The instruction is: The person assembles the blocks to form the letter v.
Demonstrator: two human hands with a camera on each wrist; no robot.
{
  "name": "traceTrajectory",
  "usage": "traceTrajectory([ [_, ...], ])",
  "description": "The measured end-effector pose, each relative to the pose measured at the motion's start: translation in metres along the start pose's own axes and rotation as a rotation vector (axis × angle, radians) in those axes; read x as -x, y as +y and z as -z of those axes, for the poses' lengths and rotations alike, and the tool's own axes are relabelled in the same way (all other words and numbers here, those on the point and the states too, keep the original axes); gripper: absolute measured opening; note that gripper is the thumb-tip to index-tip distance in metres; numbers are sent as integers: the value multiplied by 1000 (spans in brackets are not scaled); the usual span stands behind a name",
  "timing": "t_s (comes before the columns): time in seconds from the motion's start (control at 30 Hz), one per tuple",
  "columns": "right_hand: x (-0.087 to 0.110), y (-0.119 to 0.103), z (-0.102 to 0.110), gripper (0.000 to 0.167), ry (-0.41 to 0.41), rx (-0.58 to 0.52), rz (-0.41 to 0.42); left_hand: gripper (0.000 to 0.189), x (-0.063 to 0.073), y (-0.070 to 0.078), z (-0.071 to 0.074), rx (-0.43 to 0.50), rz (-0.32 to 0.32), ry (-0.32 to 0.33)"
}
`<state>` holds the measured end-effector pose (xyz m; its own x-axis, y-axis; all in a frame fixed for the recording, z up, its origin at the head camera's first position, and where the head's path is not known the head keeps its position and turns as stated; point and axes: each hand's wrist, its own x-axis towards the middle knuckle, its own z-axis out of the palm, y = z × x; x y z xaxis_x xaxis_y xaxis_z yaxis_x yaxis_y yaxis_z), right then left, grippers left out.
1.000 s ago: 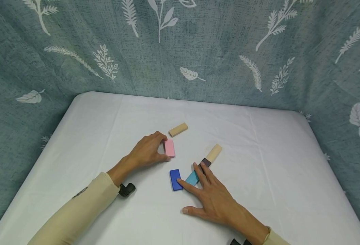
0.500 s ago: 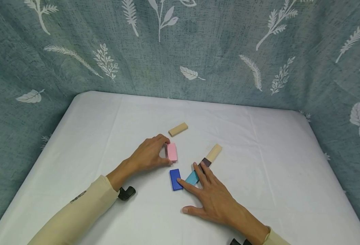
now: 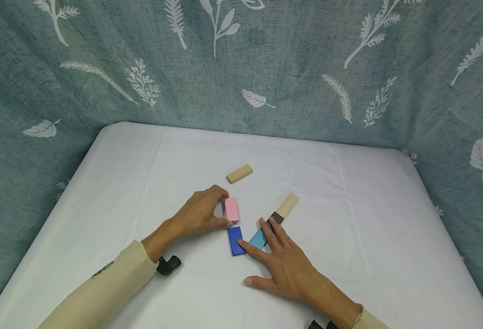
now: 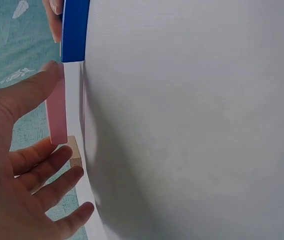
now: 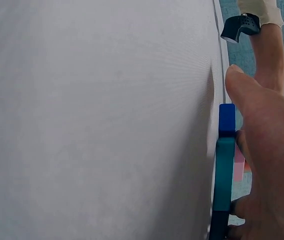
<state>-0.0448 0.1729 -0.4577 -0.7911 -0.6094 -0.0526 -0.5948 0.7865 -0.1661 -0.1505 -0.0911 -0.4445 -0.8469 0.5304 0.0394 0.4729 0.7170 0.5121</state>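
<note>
My left hand (image 3: 202,210) pinches a pink block (image 3: 231,210) between thumb and fingertips at its two ends; the left wrist view shows the thumb at one end of the pink block (image 4: 57,110) and a finger at the other. Just nearer to me lies a blue block (image 3: 236,241), close to the pink block's near end. My right hand (image 3: 284,269) lies spread, fingertips touching the blue block, a teal block (image 3: 257,239) and a dark block (image 3: 277,217). In the right wrist view the teal block (image 5: 224,172) meets the blue block (image 5: 227,120).
A plain wooden block (image 3: 287,204) extends the slanted row beyond the dark block. Another wooden block (image 3: 239,174) lies alone farther back. All rest on a white-covered table (image 3: 142,155), with a patterned teal cloth (image 3: 290,59) behind it.
My left hand has moved the pink block toward me and slightly right, up to the blue block's far end. My right hand and the other blocks have stayed put.
</note>
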Motion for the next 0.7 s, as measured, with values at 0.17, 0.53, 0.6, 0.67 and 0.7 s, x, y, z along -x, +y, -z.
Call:
traceTrajectory([
  [0.17,0,0,0,78,0,2,3,66,3,0,-2,-4,2,8],
  [0.53,0,0,1,78,-6,-3,-3,66,7,1,-5,-4,-26,19],
  [0.6,0,0,1,78,-6,-4,-3,66,7,1,-5,-5,-29,19],
  [0.67,0,0,1,78,-5,-5,-3,66,8,1,-5,-7,-32,18],
  [0.7,0,0,1,78,-5,-4,-2,65,8,1,-5,-9,-33,17],
])
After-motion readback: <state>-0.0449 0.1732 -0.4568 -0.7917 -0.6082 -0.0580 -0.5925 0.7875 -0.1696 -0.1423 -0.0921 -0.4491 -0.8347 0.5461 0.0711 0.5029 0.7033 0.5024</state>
